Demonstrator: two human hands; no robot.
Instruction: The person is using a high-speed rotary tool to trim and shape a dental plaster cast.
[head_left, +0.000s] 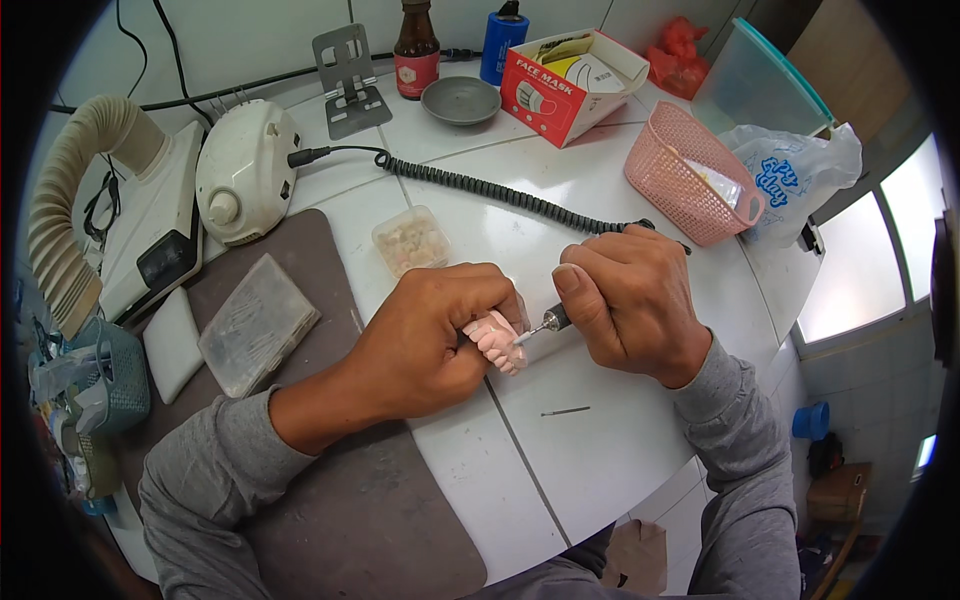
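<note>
- We judge the step in hand to be working the surface of the pink dental model [492, 341] with a rotary tool; whether the tool is spinning, we cannot tell.
- The model sits at the centre of our view, held above the white table [570, 480].
- At its nine o'clock, our left hand [425, 335] has its fingers curled closed around it, leaving the row of teeth exposed.
- Between two and three o'clock, our right hand [635, 305] is closed around the dark handpiece [557, 318], thumb along its side.
- The handpiece's bur [530, 335] points toward eight o'clock, and its tip appears to meet the model beside the teeth.
- As we judge it, the next move calls for a firm left grip, light tip pressure and small wrist turns, sparing the teeth.
- A loose bur [566, 411] lies between four and five o'clock, apart from both hands.
- The control unit [243, 180] stands toward ten o'clock.
</note>
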